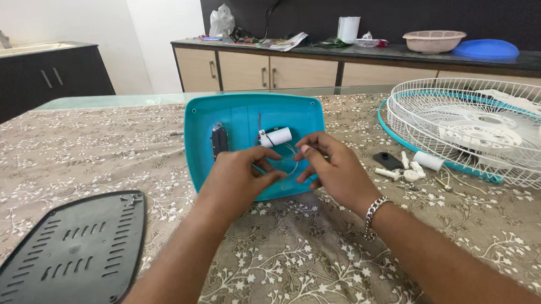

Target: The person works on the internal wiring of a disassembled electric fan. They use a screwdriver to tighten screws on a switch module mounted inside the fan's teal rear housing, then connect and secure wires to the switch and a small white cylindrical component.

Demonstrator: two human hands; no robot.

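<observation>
A turquoise plastic fan base [244, 113] lies upside down on the table, its hollow inside facing up. Inside it sit a white cylinder part [276, 136], a black switch block [219, 141] and thin wires [289, 163]. My left hand [238, 178] and my right hand [332, 167] are both over the near half of the base. Their fingertips pinch the thin wires between them. A metal bracelet is on my right wrist.
A black vented bottom cover [68, 258] lies at the near left. White fan grilles [482, 130] rest at the right, with small white and black loose parts [405, 163] beside them. A counter [363, 50] with a bowl, a blue lid and clutter stands behind.
</observation>
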